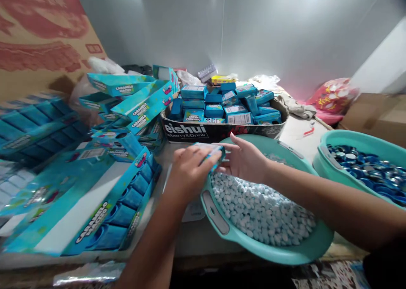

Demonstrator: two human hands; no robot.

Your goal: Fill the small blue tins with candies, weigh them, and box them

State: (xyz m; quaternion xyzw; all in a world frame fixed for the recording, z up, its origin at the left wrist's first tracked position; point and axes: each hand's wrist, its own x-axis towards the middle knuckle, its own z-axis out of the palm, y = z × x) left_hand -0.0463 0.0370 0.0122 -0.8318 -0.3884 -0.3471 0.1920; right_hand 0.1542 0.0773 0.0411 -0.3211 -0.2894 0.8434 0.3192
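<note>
My left hand (187,170) is wrapped round a small blue candy tin (220,154), held tilted over the left rim of a teal basin (253,255). Beside the tin's right end is my right hand (245,162), thumb raised and fingers stretched out towards it. Whether those fingertips touch the tin I cannot tell. Below both hands, pale blue and white candies (263,213) fill much of the basin. Left of my left hand lies an open display box (95,225) marked "CARAMELO MACIZO", with a row of blue tins (130,196) in it.
A black-printed carton (190,130) heaped with blue tins (215,110) stands behind the basin. Folded display boxes (139,107) pile up at left, beside a large cardboard box (41,31). At right, a second teal basin (333,166) holds round blue metal lids (371,170).
</note>
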